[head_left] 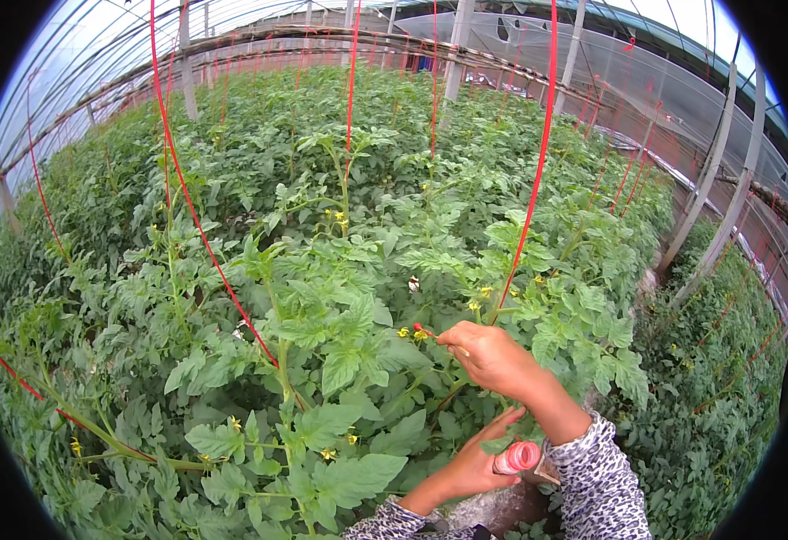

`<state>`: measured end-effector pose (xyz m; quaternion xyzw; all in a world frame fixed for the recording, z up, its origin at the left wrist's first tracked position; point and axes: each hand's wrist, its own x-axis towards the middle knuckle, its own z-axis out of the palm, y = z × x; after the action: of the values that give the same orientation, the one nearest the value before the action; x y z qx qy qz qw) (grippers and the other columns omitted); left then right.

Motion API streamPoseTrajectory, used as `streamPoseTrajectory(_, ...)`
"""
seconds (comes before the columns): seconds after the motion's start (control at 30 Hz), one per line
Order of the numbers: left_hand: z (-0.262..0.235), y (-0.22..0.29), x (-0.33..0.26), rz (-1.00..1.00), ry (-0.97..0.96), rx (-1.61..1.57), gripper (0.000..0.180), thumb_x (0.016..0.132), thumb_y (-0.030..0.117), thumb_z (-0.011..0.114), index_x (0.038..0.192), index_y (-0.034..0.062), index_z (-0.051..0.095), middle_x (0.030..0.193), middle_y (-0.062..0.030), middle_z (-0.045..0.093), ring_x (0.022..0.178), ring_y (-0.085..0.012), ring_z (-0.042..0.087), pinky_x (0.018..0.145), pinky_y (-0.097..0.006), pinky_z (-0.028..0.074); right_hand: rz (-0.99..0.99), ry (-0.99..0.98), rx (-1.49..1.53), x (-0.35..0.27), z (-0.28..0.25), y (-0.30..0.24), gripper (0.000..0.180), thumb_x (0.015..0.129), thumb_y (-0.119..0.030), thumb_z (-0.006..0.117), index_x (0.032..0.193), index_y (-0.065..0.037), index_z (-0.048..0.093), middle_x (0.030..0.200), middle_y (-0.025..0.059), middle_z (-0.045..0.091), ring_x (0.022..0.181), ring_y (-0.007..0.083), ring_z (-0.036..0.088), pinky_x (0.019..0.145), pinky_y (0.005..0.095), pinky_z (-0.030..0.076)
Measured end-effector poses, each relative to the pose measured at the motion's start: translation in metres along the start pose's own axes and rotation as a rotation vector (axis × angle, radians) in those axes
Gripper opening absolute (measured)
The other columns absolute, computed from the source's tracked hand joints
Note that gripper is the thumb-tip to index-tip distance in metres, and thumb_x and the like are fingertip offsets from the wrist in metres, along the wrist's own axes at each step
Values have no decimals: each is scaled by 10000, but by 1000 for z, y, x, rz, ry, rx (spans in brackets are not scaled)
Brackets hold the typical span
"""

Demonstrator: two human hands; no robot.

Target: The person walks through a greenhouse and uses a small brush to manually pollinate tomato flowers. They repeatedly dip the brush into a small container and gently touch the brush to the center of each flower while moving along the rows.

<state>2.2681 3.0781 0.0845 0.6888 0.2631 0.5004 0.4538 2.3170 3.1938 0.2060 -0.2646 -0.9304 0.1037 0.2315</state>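
My right hand (491, 360) is closed in a pinch on a thin brush (428, 334) with a red tip. That tip touches or nearly touches a small cluster of yellow flowers (421, 336) on a tomato plant (344, 346). Lower down, my left hand (473, 466) has its fingers around a small open bottle (517, 457), pinkish red, whose mouth is turned up toward me. Leaves partly cover the left fingers. Patterned black-and-white sleeves (596, 481) cover both forearms.
Dense tomato plants spread on all sides. Red strings (538, 171) hang down among the stems, one just beyond my right hand. Grey posts (722, 202) stand at the right, by a narrow path. A horizontal pole (322, 38) crosses the back beneath a plastic-covered frame.
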Motion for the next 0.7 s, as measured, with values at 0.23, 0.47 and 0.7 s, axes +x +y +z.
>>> streamPoseTrajectory(0.23, -2, 1, 0, 19, 16, 23, 976, 659, 268, 819, 1428, 33, 267, 1478, -136, 286, 1361, -259, 304, 1088, -364, 285, 36, -163, -93, 10, -1, -4, 213, 829, -27, 558, 1037, -52, 596, 913, 126, 614, 811, 337, 624, 706, 398, 513)
streamPoseTrajectory(0.47, 2, 0, 2, -5, 24, 97, 967, 656, 227, 816, 1428, 34, 266, 1451, -137, 319, 1268, -251, 416, 1039, -361, 354, 74, -171, -65, 5, 2, 3, 214, 829, -44, 560, 1038, -69, 599, 940, 121, 610, 831, 343, 621, 701, 410, 509)
streamPoseTrajectory(0.7, -3, -14, -11, -204, 11, 58, 997, 604, 256, 855, 1392, -16, 308, 1274, -146, 498, 1095, -246, 548, 951, -356, 434, -78, -119, -14, 18, 23, 18, 221, 789, -22, 541, 1007, -58, 548, 936, 133, 595, 828, 356, 607, 692, 421, 496)
